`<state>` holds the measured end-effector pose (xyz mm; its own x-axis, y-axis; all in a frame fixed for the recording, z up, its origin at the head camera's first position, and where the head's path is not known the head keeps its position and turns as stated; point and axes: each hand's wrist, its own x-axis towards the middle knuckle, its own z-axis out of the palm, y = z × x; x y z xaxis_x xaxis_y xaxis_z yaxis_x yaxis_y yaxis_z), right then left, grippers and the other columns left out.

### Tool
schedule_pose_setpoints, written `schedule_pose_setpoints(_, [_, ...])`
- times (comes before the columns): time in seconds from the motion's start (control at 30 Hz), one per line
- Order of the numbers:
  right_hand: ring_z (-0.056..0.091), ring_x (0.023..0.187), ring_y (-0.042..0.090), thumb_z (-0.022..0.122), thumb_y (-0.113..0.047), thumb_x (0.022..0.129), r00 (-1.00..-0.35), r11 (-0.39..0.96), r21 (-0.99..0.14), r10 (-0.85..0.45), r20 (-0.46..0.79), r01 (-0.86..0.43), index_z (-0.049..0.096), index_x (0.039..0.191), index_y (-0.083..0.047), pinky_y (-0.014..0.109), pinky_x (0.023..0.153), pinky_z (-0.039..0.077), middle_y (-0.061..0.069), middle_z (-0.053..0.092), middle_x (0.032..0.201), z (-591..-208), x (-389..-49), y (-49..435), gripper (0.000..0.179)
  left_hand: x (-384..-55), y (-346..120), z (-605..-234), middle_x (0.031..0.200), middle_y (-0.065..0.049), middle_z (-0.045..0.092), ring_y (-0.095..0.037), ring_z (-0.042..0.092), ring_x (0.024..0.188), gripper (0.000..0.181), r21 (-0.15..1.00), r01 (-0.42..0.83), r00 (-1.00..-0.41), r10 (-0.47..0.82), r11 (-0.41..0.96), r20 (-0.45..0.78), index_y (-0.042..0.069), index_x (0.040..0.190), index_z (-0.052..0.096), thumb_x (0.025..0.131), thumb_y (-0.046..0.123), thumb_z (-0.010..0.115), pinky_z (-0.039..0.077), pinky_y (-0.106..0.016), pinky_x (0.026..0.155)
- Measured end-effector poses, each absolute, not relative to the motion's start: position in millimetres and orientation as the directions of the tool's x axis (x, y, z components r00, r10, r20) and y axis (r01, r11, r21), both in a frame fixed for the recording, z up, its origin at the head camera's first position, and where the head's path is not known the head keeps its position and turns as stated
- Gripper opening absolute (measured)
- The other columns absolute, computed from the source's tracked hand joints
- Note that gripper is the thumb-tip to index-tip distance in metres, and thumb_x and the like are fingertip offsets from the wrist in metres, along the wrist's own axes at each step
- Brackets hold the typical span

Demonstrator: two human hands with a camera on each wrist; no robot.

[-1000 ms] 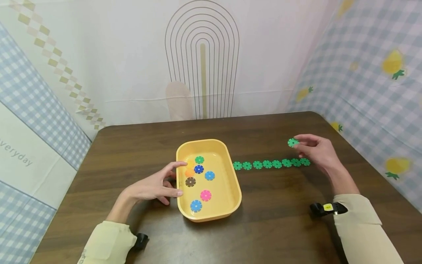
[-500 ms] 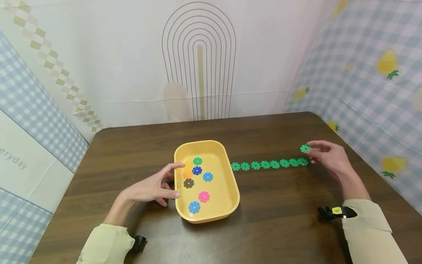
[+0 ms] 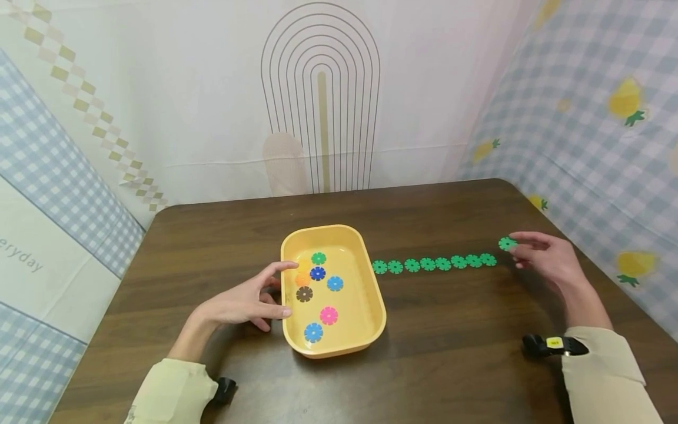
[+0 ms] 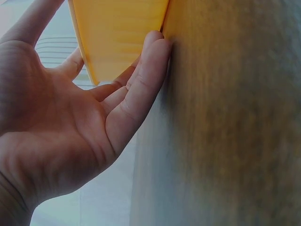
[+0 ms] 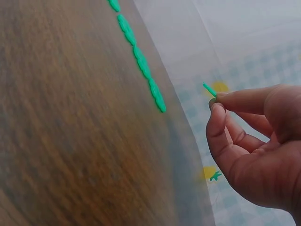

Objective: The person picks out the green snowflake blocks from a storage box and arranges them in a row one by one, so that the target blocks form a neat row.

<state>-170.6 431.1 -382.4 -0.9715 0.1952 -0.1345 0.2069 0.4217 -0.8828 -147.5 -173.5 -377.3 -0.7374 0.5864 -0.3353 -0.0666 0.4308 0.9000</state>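
My right hand (image 3: 551, 257) pinches a green snowflake disc (image 3: 507, 244) between thumb and fingertips. In the right wrist view this disc (image 5: 209, 90) appears edge-on, raised above the table. Below and left of it, several green discs (image 3: 442, 264) form a row running from the tray's right side, with a small gap after the second. My left hand (image 3: 246, 301) holds the left edge of the yellow tray (image 3: 365, 294), thumb and index finger over the rim. Its other fingers rest against the outer wall (image 4: 117, 37) in the left wrist view.
Inside the tray lie loose discs: a green one (image 3: 318, 258), a dark blue one (image 3: 318, 273), a brown one (image 3: 304, 294), a pink one (image 3: 329, 315), and light blue (image 3: 313, 333) and orange ones. Cloth hangings (image 3: 212, 106) stand behind the dark wooden table (image 3: 434, 365).
My right hand has carried its green disc rightward and slightly toward me, past the row's right end. The left hand keeps its place on the tray, and the row has stayed put.
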Motion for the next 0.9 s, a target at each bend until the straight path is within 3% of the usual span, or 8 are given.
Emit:
schedule_pose_setpoints(0.3, [0.068,0.080,0.004,0.073,-0.016,0.101,-0.967,0.410,-0.884,0.208,-0.147,0.223,0.070,0.127,-0.016,0.027,0.071,0.062,-0.020,0.074,0.088,-388.8,-169.1,438.7,0.027,-147.5,-174.0,-377.7,0.152,-0.029,0.034,-0.029,0.071,0.100,0.092,0.901,-0.064,-0.733,0.593,0.428,-0.334,0.032,0.164,0.020,0.095,0.029,0.081,0.064,-0.048,0.077])
schedule_pose_setpoints(0.53, [0.069,0.077,0.004,0.071,-0.007,0.100,-0.977,0.397,-0.897,0.162,-0.140,0.194,0.072,0.114,-0.027,0.026,0.069,0.062,-0.017,0.075,0.085,-393.0,-169.2,441.3,0.025,-146.7,-176.0,-376.7,0.150,-0.029,0.035,-0.030,0.071,0.098,0.093,0.901,-0.061,-0.734,0.592,0.429,-0.332,0.032,0.164,0.020,0.095,0.030,0.081,0.064,-0.048,0.077])
schedule_pose_setpoints(0.63, [0.069,0.075,0.004,0.068,-0.004,0.100,-0.977,0.419,-0.887,0.157,-0.143,0.197,0.069,0.126,-0.015,0.026,0.069,0.062,-0.015,0.074,0.084,-395.1,-169.6,441.1,0.027,-146.2,-175.9,-375.9,0.150,-0.029,0.034,-0.029,0.071,0.098,0.093,0.901,-0.064,-0.734,0.591,0.429,-0.334,0.032,0.164,0.020,0.095,0.029,0.081,0.064,-0.047,0.077])
schedule_pose_setpoints(0.77, [0.069,0.072,0.004,0.067,-0.004,0.101,-0.977,0.468,-0.859,0.146,-0.157,0.208,0.055,0.142,0.008,0.027,0.068,0.062,-0.013,0.074,0.083,-396.8,-170.2,441.0,0.044,-146.8,-176.1,-376.3,0.151,-0.029,0.033,-0.029,0.071,0.097,0.091,0.899,-0.064,-0.733,0.591,0.434,-0.337,0.031,0.164,0.020,0.096,0.027,0.080,0.064,-0.047,0.077])
schedule_pose_setpoints(0.9, [0.068,0.072,0.005,0.066,-0.006,0.102,-0.976,0.513,-0.830,0.136,-0.171,0.217,0.049,0.146,0.012,0.028,0.068,0.063,-0.011,0.073,0.083,-398.2,-170.3,440.6,0.051,-147.5,-175.9,-376.4,0.151,-0.029,0.033,-0.029,0.072,0.098,0.089,0.897,-0.066,-0.731,0.591,0.436,-0.341,0.031,0.164,0.021,0.096,0.027,0.079,0.064,-0.047,0.078])
